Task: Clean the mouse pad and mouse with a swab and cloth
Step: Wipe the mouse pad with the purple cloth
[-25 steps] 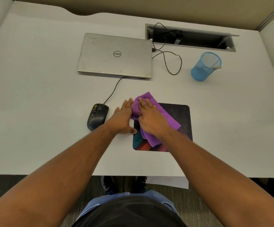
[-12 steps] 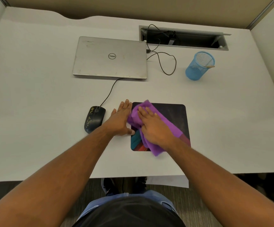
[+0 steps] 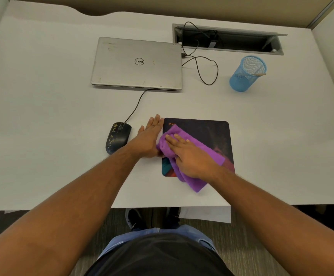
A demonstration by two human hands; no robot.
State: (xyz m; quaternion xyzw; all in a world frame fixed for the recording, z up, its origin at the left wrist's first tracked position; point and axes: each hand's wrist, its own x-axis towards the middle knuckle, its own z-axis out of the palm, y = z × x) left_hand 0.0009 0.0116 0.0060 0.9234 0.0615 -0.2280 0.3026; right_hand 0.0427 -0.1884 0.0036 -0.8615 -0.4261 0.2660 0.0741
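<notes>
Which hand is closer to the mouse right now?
Left. The left hand lies flat on the desk just right of the mouse; the right hand presses the purple cloth farther right.

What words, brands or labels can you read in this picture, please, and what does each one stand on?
"DELL", seen upside down, in a ring on the lid of the closed laptop.
Orange lettering on the far left corner of the mouse pad: too blurred to read.
Yellow marks on the mouse: not legible as text.
</notes>
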